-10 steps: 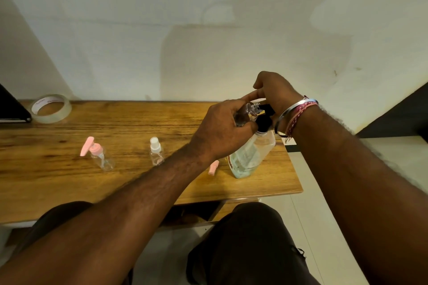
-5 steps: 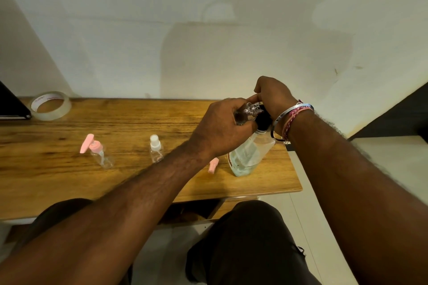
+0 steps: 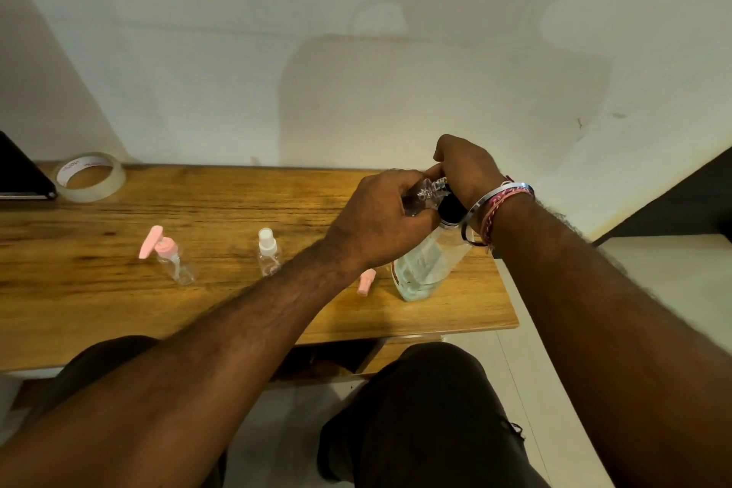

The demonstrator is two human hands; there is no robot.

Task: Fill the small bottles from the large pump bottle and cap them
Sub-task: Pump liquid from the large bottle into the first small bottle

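The large clear pump bottle point(image 3: 426, 263) stands near the table's right front corner, its black pump head point(image 3: 451, 208) under my right hand point(image 3: 465, 168), which presses down on it. My left hand point(image 3: 380, 222) grips a small clear uncapped bottle point(image 3: 426, 192), tilted with its neck at the pump's spout. A loose pink cap point(image 3: 366, 281) lies just left of the large bottle. Further left stand a small bottle with a white spray cap point(image 3: 268, 256) and a small bottle with a pink pump top point(image 3: 170, 259).
The wooden table point(image 3: 237, 210) meets a white wall at the back. A roll of clear tape point(image 3: 90, 176) and a black flat object point(image 3: 20, 174) sit at the back left. The table's right edge ends just past the large bottle.
My right hand has sunk lower on the pump head, and my left hand with the small bottle has dropped a little with it. The other bottles stay where they were.
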